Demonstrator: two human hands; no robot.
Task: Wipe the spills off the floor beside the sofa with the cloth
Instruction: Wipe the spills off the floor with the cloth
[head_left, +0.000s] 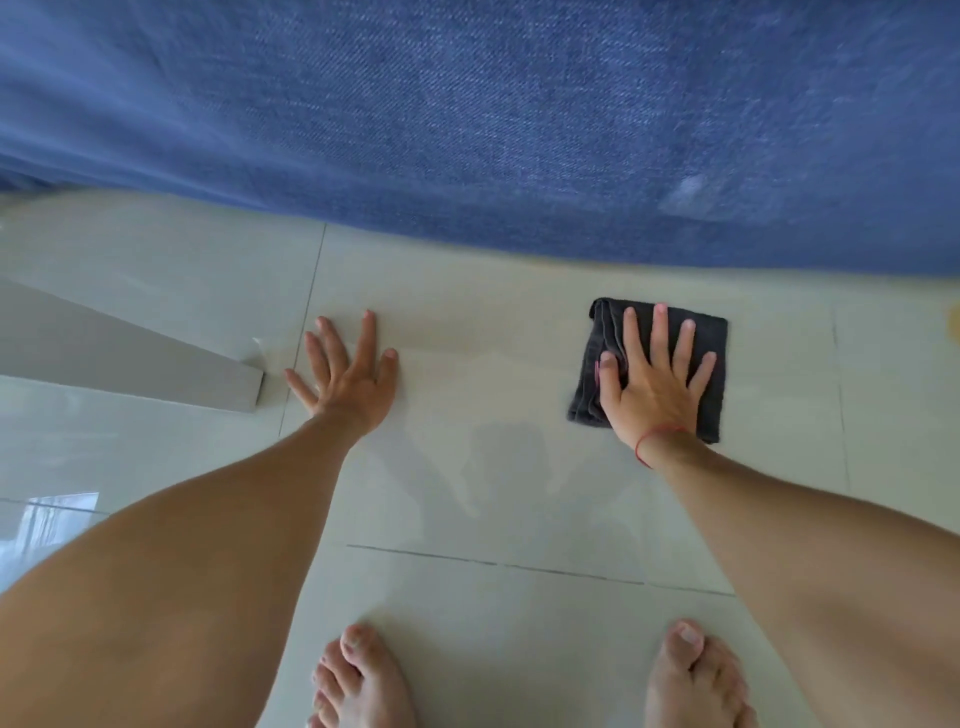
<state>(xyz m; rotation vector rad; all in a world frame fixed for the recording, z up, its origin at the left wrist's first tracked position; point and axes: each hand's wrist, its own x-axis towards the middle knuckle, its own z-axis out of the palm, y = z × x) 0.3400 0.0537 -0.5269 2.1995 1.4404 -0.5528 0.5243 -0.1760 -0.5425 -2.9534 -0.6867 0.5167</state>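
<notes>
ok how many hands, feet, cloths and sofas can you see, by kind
hands: 2, left hand flat on the floor, right hand flat on the cloth
feet: 2, left foot, right foot
cloths: 1, dark grey cloth
sofas: 1, blue sofa
total: 6

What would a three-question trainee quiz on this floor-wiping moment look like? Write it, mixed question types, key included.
1. True or false: the right hand lies flat on the dark grey cloth.
2. The left hand rests on: A) the blue sofa B) the bare tiled floor C) the cloth.
3. Fill in: a thin ___ string circles the right wrist.

Key: 1 true; 2 B; 3 red.
</notes>
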